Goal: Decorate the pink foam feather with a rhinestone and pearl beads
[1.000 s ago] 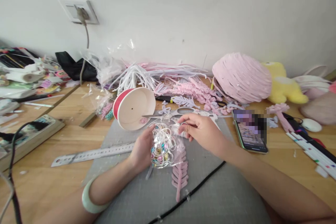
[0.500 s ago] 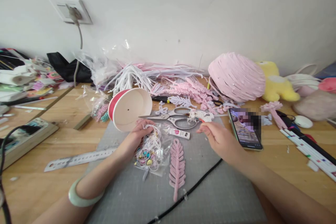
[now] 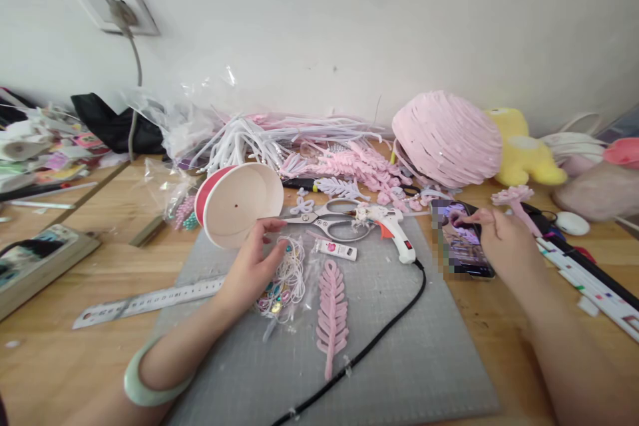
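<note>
My left hand hovers at the bundle of white cords with coloured beads, thumb and fingers apart, gripping nothing. It is close to the white-and-red spool and the tips of the grey scissors. On the right, my right hand stretches its index finger onto the screen of a phone; the other fingers are curled and hold nothing visible. A pink fuzzy leaf lies on the grey cutting mat. Behind it are a small white tube-like item and a white glue gun.
The glue gun's black cable curves across the mat. A metal ruler lies left, near a power strip. White stems, pink fuzzy pieces, a big pink wrapped ball and a yellow plush toy line the wall.
My right hand has moved right from the glue gun to the phone and now extends a finger onto it. My left hand has loosened from the cords. The view has shifted slightly.
</note>
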Demonstrator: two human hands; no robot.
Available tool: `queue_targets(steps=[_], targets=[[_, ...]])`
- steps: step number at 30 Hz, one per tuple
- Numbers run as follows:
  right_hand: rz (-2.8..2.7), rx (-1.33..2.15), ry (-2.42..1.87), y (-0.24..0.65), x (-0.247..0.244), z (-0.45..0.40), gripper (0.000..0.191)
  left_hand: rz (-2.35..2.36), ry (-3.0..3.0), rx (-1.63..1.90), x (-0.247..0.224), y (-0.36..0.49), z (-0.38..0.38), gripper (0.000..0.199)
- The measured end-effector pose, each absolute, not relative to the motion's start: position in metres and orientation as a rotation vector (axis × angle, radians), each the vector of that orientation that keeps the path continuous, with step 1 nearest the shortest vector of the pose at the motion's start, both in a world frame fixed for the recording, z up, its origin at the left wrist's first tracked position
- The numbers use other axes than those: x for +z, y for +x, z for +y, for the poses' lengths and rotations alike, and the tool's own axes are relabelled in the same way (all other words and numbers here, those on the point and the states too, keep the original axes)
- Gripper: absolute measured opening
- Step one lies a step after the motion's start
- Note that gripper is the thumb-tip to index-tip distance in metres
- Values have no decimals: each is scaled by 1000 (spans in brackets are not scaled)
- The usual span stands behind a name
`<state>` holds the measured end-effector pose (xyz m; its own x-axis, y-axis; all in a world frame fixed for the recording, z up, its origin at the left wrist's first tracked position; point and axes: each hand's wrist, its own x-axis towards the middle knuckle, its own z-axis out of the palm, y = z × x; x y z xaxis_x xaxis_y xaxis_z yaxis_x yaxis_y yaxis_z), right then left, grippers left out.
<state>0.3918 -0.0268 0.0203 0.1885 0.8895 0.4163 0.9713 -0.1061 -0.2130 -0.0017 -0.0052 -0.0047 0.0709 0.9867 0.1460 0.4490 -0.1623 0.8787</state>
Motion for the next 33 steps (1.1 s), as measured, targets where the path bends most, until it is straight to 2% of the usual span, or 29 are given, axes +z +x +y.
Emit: queue_targets(steps=[7,13,18,24,29,33], targets=[[-1560,-171,-2127,381,40,-33,23,1221,2125,1132,2,-4,-12,21],[-1609,-178,-2111,384,37,-33,25,811,2476,985,5,-8,-22,28],[-1569,-247,-2035,391,28,-28,32,359,2733,995,4,-8,-25,24],[-1586,-216,-2014,387,28,-27,34,237,2741,1025,2,-2,-32,39],[-1526,-134,-2006,384,28,-30,31,263,2696,1096,8,4,-38,61],[-1331,0,-1956,386,26,-33,31,343,2565,1217,20,12,-49,63]])
